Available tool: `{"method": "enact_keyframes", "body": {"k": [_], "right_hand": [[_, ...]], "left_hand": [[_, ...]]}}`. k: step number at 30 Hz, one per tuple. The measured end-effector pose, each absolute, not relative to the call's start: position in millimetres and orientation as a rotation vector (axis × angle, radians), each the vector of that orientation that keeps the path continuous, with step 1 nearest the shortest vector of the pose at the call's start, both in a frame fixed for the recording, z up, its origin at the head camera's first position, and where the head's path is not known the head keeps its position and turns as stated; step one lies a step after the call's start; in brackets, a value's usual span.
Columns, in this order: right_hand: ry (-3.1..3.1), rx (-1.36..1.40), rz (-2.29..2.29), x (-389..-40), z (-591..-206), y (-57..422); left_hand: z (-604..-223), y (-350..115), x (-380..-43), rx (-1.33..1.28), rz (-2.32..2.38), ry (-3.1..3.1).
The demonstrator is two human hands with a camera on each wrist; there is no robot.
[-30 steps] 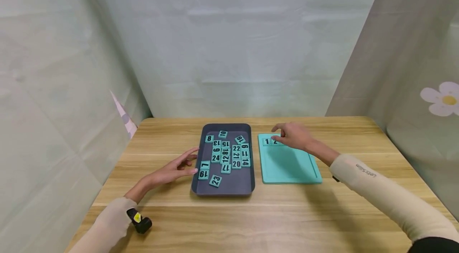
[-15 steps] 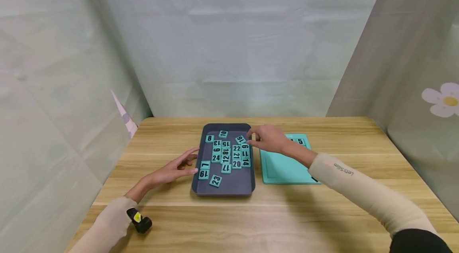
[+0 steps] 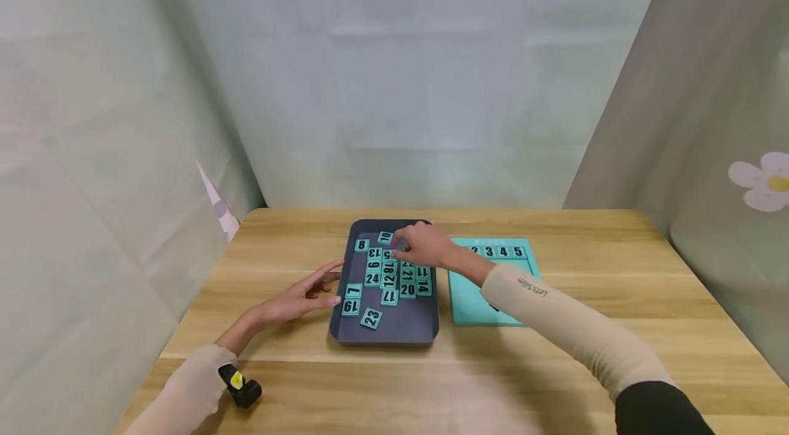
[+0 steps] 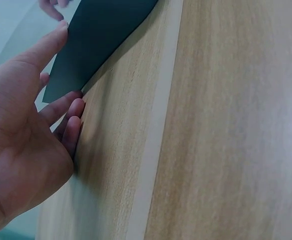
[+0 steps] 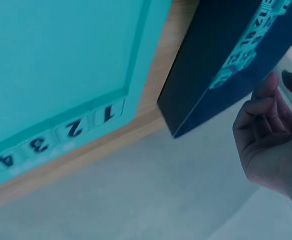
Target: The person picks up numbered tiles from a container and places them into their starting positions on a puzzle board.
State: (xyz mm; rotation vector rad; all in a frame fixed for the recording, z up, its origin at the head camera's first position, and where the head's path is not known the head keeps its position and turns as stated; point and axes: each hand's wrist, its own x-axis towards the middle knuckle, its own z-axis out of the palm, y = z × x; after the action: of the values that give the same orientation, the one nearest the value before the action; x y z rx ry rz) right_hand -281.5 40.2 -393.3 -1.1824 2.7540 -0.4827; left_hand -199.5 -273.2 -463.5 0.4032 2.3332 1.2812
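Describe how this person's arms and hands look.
The left hand and right hand are bare. Beige sleeves cover both forearms; the right one carries dark lettering, with black fabric higher up. A black device with a yellow patch sits at the left wrist.

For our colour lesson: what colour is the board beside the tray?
Turquoise; the board shows best in the right wrist view.
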Motion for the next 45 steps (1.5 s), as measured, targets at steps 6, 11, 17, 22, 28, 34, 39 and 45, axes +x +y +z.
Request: {"method": "enact_keyframes", "body": {"k": [6,11,17,22,28,34,39,45], "right_hand": [[2.716,-1.092,-0.322,-287.2,-409.4,12.7],[2.712,-1.038,-0.267,-292.1,-414.9,-2.1],[2.735,-0.977,-0.268,-296.6,-420.5,-9.7],[2.735,-1.005,-0.235,-292.7,-419.0,-12.6],[2.711,-1.023,-0.235,-288.7,-416.9,-11.3],[2.713,-1.017,-0.218,-290.1,-417.5,-8.2],[2.711,-1.022,-0.196,-291.5,-419.3,-6.7],[2.710,-1.010,-0.171,-290.1,-420.7,-7.9]], "left_hand": [[-465.6,-273.0,-198.3,0.392,1.302,2.330],[-464.4,-273.2,-199.5,0.380,1.307,2.325],[-464.6,-272.6,-198.9,0.387,1.308,2.326],[-463.8,-273.4,-199.3,0.400,1.311,2.341],[-460.9,-273.4,-198.8,0.390,1.312,2.328],[-460.9,-272.9,-199.2,0.390,1.311,2.331],[-461.2,-273.1,-198.9,0.383,1.315,2.323],[-461.5,-272.1,-198.8,0.382,1.317,2.322]]}}
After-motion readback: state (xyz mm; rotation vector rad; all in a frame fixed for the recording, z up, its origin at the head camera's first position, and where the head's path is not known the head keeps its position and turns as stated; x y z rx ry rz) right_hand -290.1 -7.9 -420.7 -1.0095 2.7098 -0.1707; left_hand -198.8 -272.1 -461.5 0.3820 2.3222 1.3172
